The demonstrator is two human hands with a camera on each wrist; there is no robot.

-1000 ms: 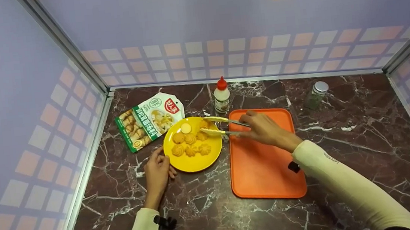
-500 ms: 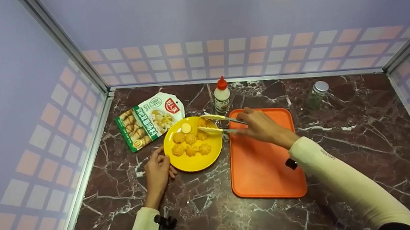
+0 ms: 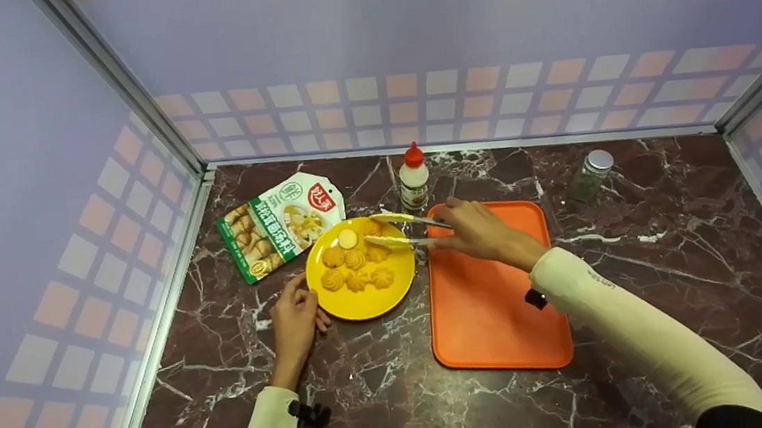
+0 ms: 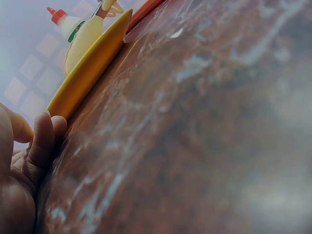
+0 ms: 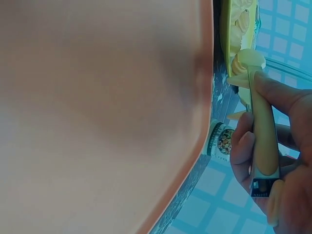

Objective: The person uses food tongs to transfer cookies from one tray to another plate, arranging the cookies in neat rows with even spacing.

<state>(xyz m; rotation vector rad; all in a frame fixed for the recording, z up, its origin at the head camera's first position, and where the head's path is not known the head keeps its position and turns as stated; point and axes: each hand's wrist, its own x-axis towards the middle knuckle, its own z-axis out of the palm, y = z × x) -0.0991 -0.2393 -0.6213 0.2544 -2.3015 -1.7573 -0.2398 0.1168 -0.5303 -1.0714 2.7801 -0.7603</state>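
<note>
In the head view, my right hand [image 3: 477, 231] grips food tongs [image 3: 434, 221] with pale yellow ends and metal arms. Their ends stand apart over the right side of a yellow plate [image 3: 362, 308], on either side of a piped cookie [image 3: 372, 228]. Whether they touch it is unclear. Several more golden cookies [image 3: 382, 278] lie on the plate. The right wrist view shows fingers and thumb wrapped round the tongs' handle [image 5: 264, 136]. At the plate's left rim, my left hand [image 3: 295, 316] rests with loosely bent fingers; its fingertips [image 4: 57, 123] touch the rim in the left wrist view.
An orange tray [image 3: 497, 328] lies right of the plate, under my right hand. Behind stand a red-capped squeeze bottle [image 3: 414, 186] and, farther right, a silver-lidded glass jar [image 3: 590, 176]. A green-and-white food packet [image 3: 277, 227] lies back left. Patterned walls enclose the marble-look table [image 3: 372, 410].
My right hand has shifted slightly left with the tongs, whose ends now reach a little farther over the plate. My left hand and the plate have stayed put.
</note>
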